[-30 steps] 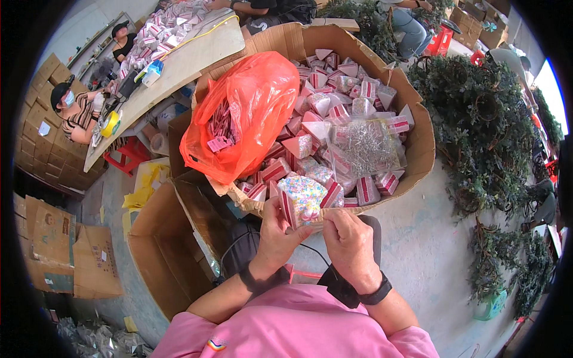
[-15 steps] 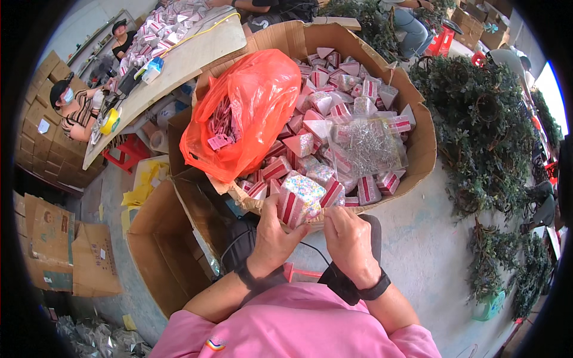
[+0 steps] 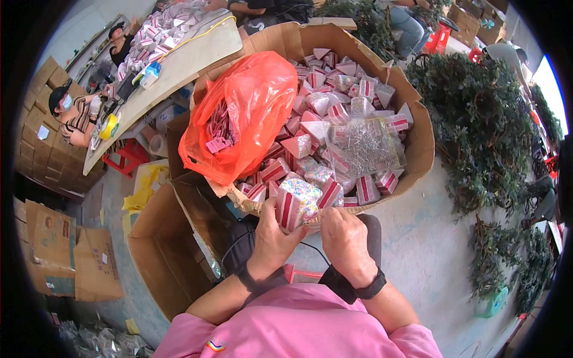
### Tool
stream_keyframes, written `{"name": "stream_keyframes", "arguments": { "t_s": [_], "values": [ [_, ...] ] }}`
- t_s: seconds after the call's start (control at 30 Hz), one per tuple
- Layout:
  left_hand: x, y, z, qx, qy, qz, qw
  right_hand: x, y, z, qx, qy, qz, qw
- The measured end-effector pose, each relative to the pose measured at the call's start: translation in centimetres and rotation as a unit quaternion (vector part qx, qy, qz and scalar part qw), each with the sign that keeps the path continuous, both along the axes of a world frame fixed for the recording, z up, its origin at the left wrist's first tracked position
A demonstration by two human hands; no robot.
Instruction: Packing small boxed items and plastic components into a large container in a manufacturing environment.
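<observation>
A toy cake slice (image 3: 299, 198), white and pink with a dark red stripe and pastel sprinkles, is in my left hand (image 3: 268, 237), its fingers and thumb closed around the near side. My right hand (image 3: 347, 243) is closed in a pinch just right of the slice; anything between its fingertips is too small to make out. Both hands are at the near rim of a large cardboard box (image 3: 422, 146) full of similar slices (image 3: 313, 128). On that heap lies a clear plastic bag of thin metal pins (image 3: 365, 143). A red plastic bag (image 3: 259, 86) holding small pink tags (image 3: 219, 144) rests at the box's left.
An opened cardboard carton (image 3: 156, 253) stands at my left. Beyond it, two people sit by a table (image 3: 206, 51) heaped with more slices; yellow tape (image 3: 109, 126) lies on its edge. Green garlands (image 3: 471, 119) fill the right side. Flattened cardboard (image 3: 51, 250) lies far left.
The whole view has shifted slightly left. My left hand keeps its hold on the slice, and my right hand stays pinched beside it with hardly any movement.
</observation>
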State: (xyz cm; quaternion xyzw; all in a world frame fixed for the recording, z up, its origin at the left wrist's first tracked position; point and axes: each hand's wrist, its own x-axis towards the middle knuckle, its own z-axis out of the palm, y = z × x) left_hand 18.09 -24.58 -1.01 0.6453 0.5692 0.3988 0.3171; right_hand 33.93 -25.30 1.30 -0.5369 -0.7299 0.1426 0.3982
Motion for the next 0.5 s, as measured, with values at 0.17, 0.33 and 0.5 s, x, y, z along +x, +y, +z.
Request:
{"name": "stream_keyframes", "arguments": {
  "t_s": [0.17,0.33,0.5],
  "values": [
    [-0.4,0.1,-0.3,-0.019,-0.069,-0.059,0.996,0.0,-0.1,-0.2,-0.049,0.115,0.003,0.992],
    [0.7,-0.3,0.4,-0.161,-0.345,-0.086,0.921,0.4,-0.1,0.5,-0.223,0.316,0.013,0.922],
    [1.0,-0.6,1.5,-0.257,-0.396,-0.083,0.878,1.0,-0.2,1.1,-0.374,0.502,0.038,0.779]
  ]
}}
